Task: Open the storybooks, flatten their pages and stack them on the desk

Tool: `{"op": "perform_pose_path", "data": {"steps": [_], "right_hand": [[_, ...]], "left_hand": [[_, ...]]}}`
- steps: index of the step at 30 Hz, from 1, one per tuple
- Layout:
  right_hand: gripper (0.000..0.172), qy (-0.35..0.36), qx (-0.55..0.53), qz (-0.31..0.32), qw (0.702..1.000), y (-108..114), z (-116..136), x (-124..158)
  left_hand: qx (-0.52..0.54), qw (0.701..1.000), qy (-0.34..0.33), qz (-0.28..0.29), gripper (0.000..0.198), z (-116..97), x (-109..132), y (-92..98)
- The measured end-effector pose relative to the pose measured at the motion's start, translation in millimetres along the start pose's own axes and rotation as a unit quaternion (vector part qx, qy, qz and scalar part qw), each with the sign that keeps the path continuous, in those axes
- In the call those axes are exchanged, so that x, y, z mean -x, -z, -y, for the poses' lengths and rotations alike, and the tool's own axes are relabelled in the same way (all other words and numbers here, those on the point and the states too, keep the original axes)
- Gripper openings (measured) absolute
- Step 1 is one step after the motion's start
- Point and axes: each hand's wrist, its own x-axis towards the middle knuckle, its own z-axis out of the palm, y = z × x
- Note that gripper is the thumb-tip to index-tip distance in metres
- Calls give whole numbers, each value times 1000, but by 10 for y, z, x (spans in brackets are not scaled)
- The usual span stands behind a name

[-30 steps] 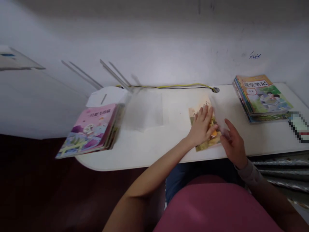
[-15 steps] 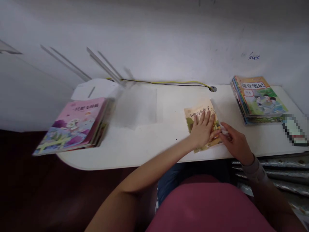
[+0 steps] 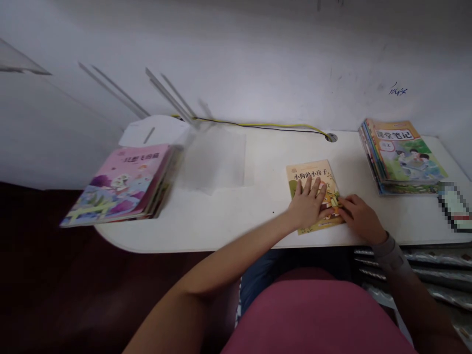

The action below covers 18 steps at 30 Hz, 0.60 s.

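A thin paperback picture book (image 3: pixel 313 182) with an orange-yellow cover and the title 小狗的小房子 lies flat on the white table (image 3: pixel 236 221). My left hand (image 3: pixel 308 204) rests palm down on its lower half, fingers spread, covering part of the cover picture. My right hand (image 3: pixel 359 219) comes in from the right, its curled fingers and thumb closed on the book's right edge. The two hands nearly meet over that corner.
A pink-covered book stack (image 3: pixel 118 189) overhangs the table's left edge. A stack of workbooks (image 3: pixel 403 157) stands at the right, beside a pixelated phone (image 3: pixel 453 206). A yellow and black cable (image 3: pixel 258 125) runs along the wall to a grommet hole (image 3: pixel 331 137).
My right hand has moved left and closed on the book's edge. The book now lies squarer with its title uncovered, and the view has shifted slightly.
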Motion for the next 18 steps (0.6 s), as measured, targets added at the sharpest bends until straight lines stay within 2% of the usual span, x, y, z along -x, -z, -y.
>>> {"op": "perform_pose_path", "data": {"steps": [4, 7, 9, 11, 15, 18], "right_hand": [[36, 113, -7, 4, 994, 60, -105, -280], [47, 181, -25, 34, 983, -39, -167, -605], [50, 197, -8, 72, 978, -142, -208, -840], [51, 188, 23, 94, 977, -230, -252, -1077], [53, 107, 75, 92, 987, -319, -305, -1490], [55, 62, 88, 69, 992, -343, -275, -1579]], "left_hand": [[-9, 999, -46, -24, 81, 83, -38, -1], [-19, 994, -99, -38, 68, 51, -7, 13], [-20, 989, -141, -33, 59, -9, 51, 0], [-16, 986, -165, -23, 56, -60, 115, -25], [7, 987, -161, -10, 59, -72, 166, -54], [48, 989, -135, -24, 60, -55, 147, -48]]}}
